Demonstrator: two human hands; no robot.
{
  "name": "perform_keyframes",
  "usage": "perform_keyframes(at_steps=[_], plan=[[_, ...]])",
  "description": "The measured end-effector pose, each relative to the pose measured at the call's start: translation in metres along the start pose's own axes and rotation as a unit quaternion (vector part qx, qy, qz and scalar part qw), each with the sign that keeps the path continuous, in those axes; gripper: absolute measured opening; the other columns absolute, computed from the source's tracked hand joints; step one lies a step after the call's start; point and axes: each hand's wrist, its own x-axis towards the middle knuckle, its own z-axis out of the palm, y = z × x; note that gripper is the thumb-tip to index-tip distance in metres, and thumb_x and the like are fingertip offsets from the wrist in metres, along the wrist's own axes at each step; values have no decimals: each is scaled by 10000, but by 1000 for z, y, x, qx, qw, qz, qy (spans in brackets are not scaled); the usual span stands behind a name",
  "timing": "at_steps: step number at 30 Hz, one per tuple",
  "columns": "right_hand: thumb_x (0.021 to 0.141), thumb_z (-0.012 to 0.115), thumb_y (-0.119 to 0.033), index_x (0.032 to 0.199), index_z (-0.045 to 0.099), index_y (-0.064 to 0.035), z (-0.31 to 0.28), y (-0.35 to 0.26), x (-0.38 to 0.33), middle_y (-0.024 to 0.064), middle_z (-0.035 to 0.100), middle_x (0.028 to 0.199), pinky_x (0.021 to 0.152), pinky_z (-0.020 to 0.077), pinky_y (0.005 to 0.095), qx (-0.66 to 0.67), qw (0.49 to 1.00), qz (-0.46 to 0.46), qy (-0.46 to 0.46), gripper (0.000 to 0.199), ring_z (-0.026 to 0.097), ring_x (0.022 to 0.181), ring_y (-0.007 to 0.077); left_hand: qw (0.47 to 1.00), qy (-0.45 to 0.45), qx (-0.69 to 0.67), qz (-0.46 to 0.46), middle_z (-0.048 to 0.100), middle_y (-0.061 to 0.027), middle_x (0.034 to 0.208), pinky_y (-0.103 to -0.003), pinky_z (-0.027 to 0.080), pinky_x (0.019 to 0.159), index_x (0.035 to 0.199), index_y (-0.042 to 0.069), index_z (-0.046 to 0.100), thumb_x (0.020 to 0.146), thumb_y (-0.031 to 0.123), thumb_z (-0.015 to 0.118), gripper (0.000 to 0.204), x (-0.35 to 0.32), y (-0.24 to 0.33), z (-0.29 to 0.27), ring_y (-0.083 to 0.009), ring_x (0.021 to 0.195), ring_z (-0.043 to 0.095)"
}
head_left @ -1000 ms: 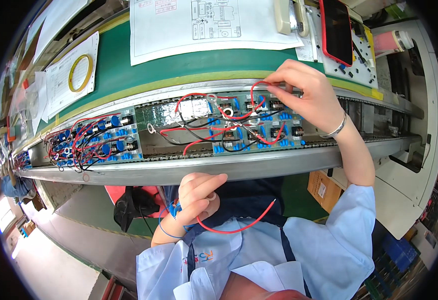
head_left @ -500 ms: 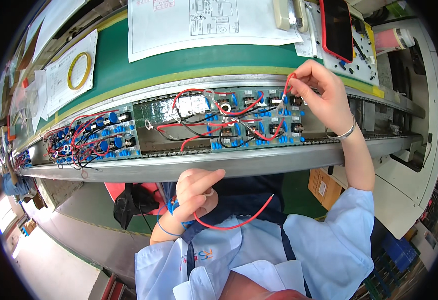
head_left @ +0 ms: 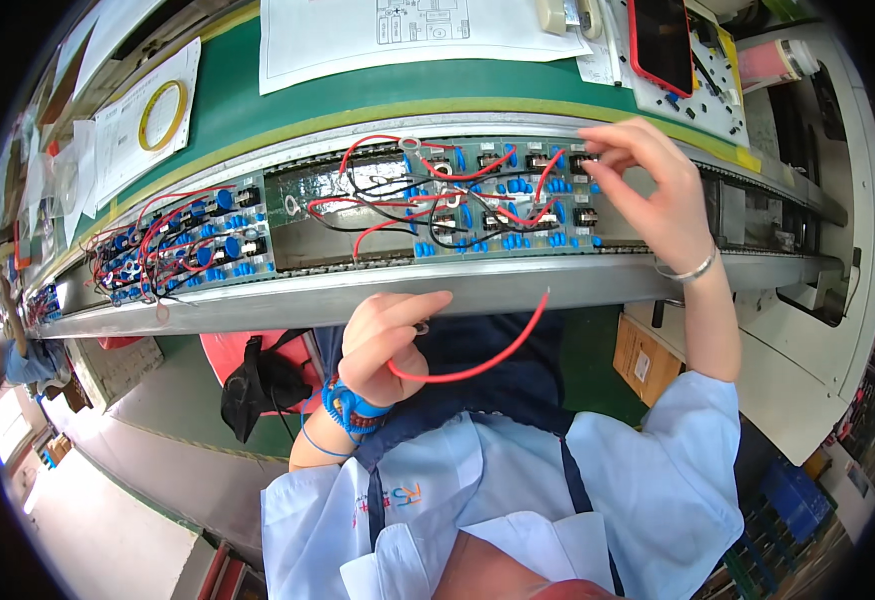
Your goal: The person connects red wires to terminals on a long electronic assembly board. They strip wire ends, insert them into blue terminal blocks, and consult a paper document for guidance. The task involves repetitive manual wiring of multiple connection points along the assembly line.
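My left hand point(head_left: 386, 345) is closed around a red wire point(head_left: 478, 372), in front of the rail's near edge. The wire curves out to the right, its bare tip pointing up. My right hand point(head_left: 653, 185) hovers at the right end of a circuit board point(head_left: 586, 228), thumb and fingers apart with nothing between them. Just left of those fingers, another red wire point(head_left: 548, 178) stands up from the board. The board carries blue components and black parts. Red and black wires with ring terminals point(head_left: 411, 146) run across it and off its left side.
A metal conveyor rail point(head_left: 438, 285) runs across the view, carrying more wired boards point(head_left: 188, 250) at left. Beyond it, a green bench point(head_left: 358, 100) bears a printed drawing point(head_left: 328, 45), a yellow tape roll point(head_left: 162, 115), a red-cased phone point(head_left: 661, 45) and a tray of small parts point(head_left: 713, 105).
My right hand has let go of the red wire on the board, and its fingers have parted. My left hand still holds its red wire, now nearer the rail. The view has shifted slightly.
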Motion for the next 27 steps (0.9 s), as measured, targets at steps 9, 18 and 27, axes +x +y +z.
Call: perform_keyframes(at_steps=[9, 18, 27], plan=[[687, 683, -83, 927, 634, -34, 0, -49, -53, 69, 583, 849, 593, 462, 274, 40, 993, -105, -20, 250, 565, 733, 201, 989, -132, 7, -66, 610, -139, 813, -333, 472, 564, 845, -26, 540, 579, -141, 536, 289, -7, 21, 4, -263, 639, 570], [643, 702, -43, 879, 644, -57, 20, -63, -53, 45, 555, 708, 513, 441, 284, 65, 974, -182, -119, 244, 548, 590, 185, 990, -136, -14, -23, 593, -125, 783, -323, 452, 526, 902, -15, 519, 643, -95, 595, 282, -11, 28, 1, -249, 598, 552], [702, 662, -49, 843, 631, -51, 25, -66, -44, 55, 544, 667, 494, 426, 292, 140, 952, -143, -233, 144, 546, 571, 211, 987, -110, -108, -49, 574, -60, 670, -306, 424, 488, 951, 8, 548, 694, -62, 583, 269, -11, 35, -12, -217, 549, 540]])
